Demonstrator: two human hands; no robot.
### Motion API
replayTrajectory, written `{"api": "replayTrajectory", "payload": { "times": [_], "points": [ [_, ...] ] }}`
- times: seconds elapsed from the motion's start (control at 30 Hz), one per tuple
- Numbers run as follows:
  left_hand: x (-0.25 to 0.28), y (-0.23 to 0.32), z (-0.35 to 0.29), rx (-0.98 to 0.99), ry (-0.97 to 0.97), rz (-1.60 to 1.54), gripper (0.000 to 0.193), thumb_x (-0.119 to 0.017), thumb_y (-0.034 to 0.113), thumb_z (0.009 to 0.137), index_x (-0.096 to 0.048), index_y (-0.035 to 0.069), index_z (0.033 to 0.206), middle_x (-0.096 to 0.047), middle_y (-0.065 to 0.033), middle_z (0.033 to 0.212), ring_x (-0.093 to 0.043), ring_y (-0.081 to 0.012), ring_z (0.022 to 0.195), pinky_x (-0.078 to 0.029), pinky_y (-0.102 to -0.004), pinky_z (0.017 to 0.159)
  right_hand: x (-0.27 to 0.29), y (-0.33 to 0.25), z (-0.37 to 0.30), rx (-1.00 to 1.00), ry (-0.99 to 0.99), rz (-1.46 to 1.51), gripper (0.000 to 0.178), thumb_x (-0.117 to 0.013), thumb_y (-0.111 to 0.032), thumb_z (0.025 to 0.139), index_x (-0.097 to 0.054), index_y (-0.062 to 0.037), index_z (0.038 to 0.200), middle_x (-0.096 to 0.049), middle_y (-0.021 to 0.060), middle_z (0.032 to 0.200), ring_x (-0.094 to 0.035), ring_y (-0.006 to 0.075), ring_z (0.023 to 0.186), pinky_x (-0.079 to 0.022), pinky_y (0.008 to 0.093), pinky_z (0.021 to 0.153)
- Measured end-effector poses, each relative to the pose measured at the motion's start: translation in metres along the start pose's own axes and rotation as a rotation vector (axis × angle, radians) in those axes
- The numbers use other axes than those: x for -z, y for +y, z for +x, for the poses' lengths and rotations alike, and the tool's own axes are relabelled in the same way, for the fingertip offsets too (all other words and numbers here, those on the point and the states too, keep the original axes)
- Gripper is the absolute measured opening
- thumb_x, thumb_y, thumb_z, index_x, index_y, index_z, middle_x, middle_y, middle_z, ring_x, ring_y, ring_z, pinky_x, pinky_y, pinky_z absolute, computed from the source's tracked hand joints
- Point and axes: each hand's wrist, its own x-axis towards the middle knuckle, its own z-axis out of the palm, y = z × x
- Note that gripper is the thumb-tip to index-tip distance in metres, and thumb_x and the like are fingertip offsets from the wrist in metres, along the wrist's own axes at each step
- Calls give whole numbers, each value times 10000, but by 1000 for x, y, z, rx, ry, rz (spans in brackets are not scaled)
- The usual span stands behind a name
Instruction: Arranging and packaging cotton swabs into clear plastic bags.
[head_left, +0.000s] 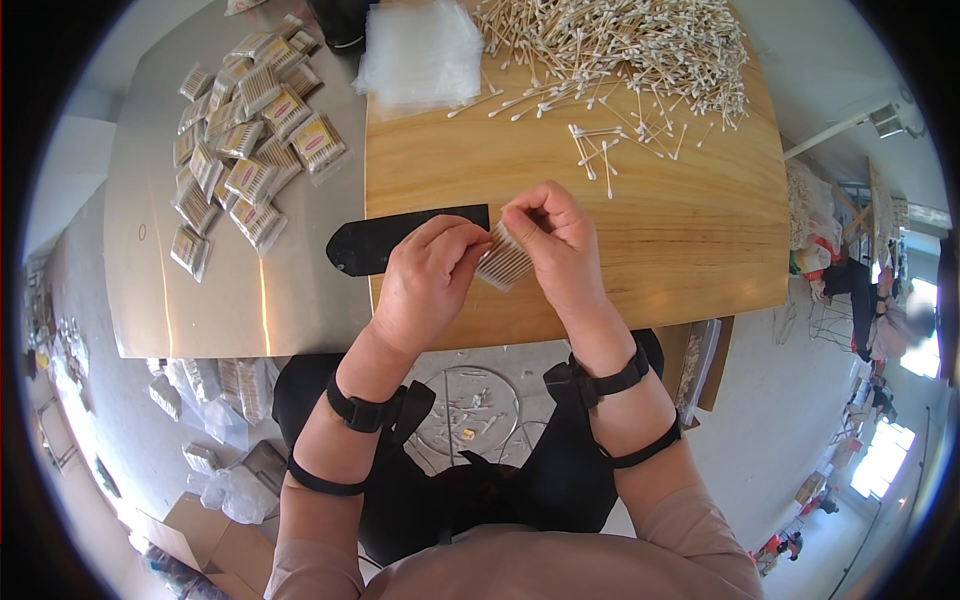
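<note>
A small clear pack of cotton swabs (pixel 506 265) hangs between my two hands over the wooden board, its thin sticks lined up side by side. My left hand (pixel 428 275) pinches its upper left edge, fingers closed. At the upper right corner, my right hand (pixel 556 245) grips it between thumb and bent fingers, which hide that end. Under and behind my left hand lies a flat black strip (pixel 365 243) with one pointed end. Beyond my hands, a few loose cotton swabs (pixel 605 160) are scattered in front of a large heap of swabs (pixel 630 45).
Several filled swab packs (pixel 245 130) are piled on the metal tabletop (pixel 150 290) at left. A stack of clear plastic bags (pixel 420 55) lies at the wooden board's far left, beside a black object (pixel 340 22). Below the table are a round stool (pixel 468 410) and an open cardboard box (pixel 215 535).
</note>
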Motion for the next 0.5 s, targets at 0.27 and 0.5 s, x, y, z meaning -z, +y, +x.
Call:
{"api": "replayTrajectory", "payload": {
  "times": [0.27,0.5],
  "points": [
    [3,2,-1,-18,-39,74,146,-720,-45,789,-652,-4,911,-667,-140,894,-656,-316,739,-542,-360,642,-8,-4,-4,117,-42,-211,87,-674,-46,941,-595,-32,907,-616,-23,821,-511,40,724,-435,200,665],
    [3,1,-1,-64,-59,142,164,-714,-47,770,-640,-8,910,-656,-137,892,-651,-314,742,-542,-371,636,-13,-7,-4,207,-19,-346,102,-682,-16,903,-586,-21,869,-626,62,768,-586,135,675,-471,266,590]
  ]
}}
